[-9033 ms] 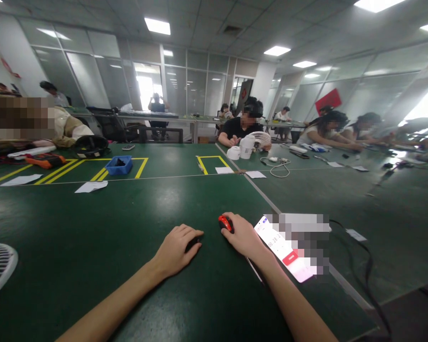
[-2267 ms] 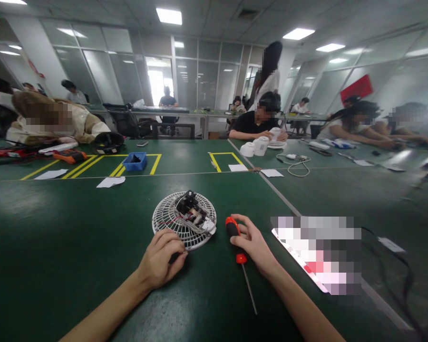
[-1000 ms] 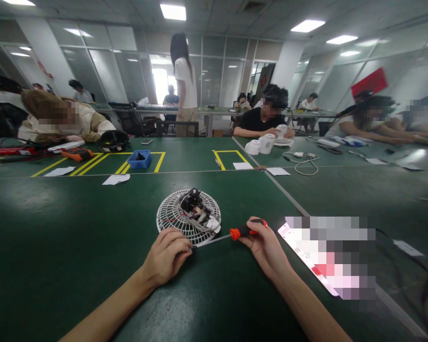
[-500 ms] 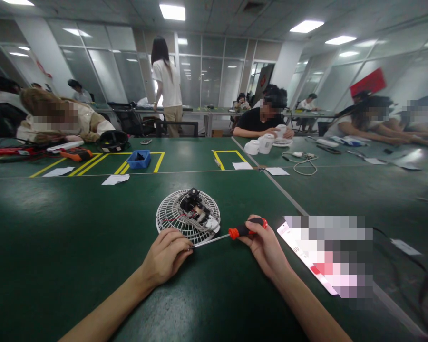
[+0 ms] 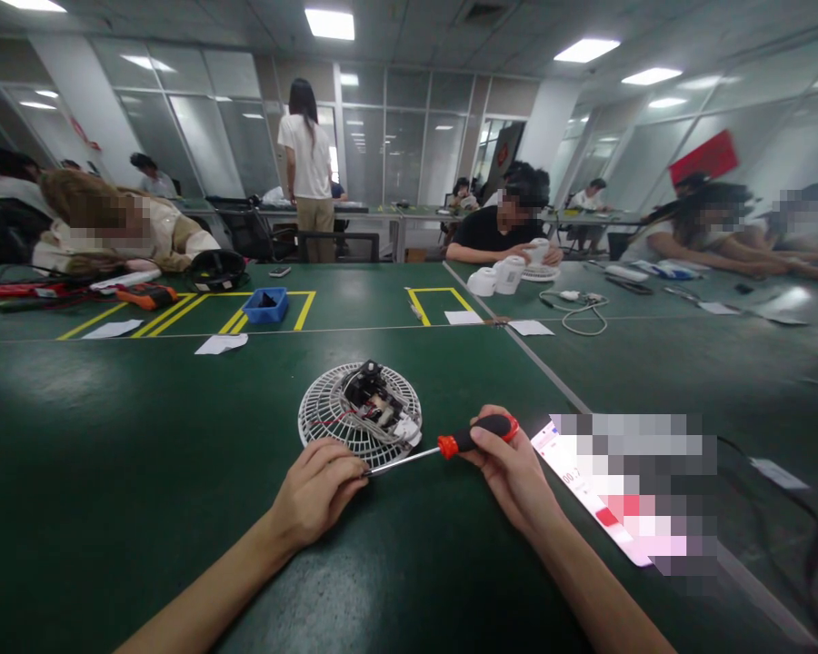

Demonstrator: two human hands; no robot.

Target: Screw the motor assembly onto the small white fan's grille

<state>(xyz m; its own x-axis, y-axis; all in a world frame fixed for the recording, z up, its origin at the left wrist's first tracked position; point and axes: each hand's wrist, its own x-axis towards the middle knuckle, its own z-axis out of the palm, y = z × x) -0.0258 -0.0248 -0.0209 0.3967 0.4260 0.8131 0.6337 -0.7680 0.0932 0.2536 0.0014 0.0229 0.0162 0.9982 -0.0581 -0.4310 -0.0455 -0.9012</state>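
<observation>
My right hand [image 5: 508,463] is closed round the red and black handle of a screwdriver [image 5: 473,437]. The metal shaft points left, and its tip meets the fingertips of my left hand [image 5: 324,490]. Those left fingers are pinched together at the tip; whatever small thing they may hold is hidden. Just beyond them lies a round white fan grille [image 5: 320,395] on the green table. On the grille sits a black motor assembly [image 5: 372,391] with grey and red wires and a white plastic piece.
A bright, partly blurred-out screen [image 5: 600,500] lies right of my right hand. Farther off are a blue bin [image 5: 265,305], paper slips [image 5: 222,343], a pale cable [image 5: 583,313] and white plastic housings [image 5: 508,274]. Several people sit at the tables; one person [image 5: 310,163] stands behind.
My right hand and the screwdriver handle have shifted very slightly to the right. My left hand stays in place. The standing person in the background has turned and moved a little left.
</observation>
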